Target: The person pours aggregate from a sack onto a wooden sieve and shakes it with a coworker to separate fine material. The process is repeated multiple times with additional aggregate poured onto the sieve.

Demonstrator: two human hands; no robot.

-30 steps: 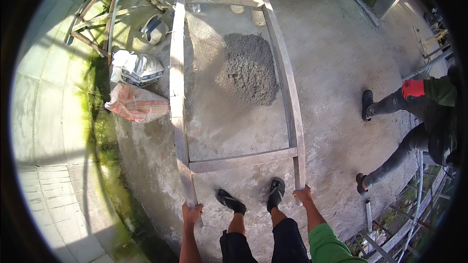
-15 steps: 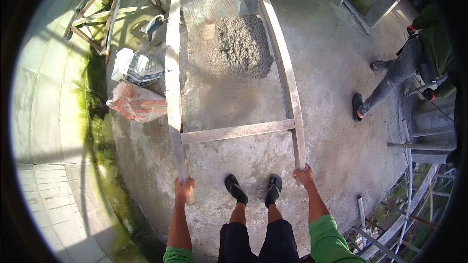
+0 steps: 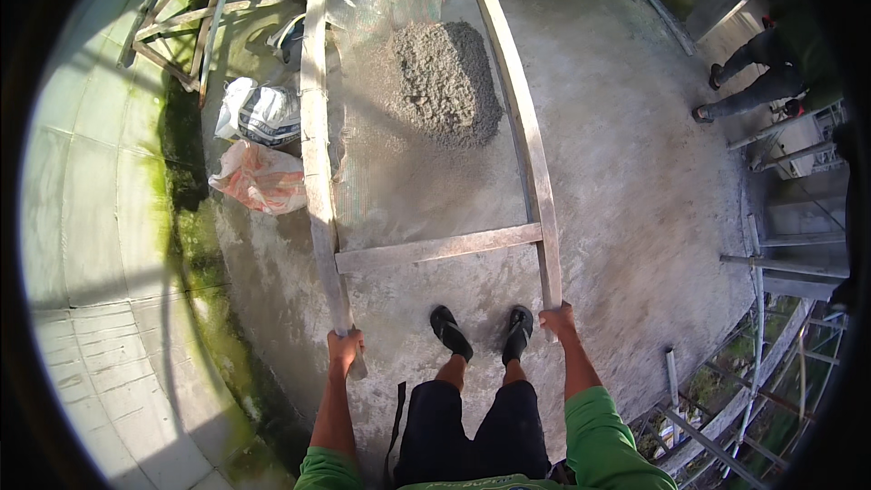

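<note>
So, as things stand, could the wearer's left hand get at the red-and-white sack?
Probably not: the left hand grips the left wooden pole, and the sack lies well ahead, on the pole's outer side.

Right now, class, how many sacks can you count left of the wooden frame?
2: a white sack with dark markings and, below it in the picture, an orange-and-white sack, both beside the left rail. A partly hidden object beyond them is unclear.
</note>
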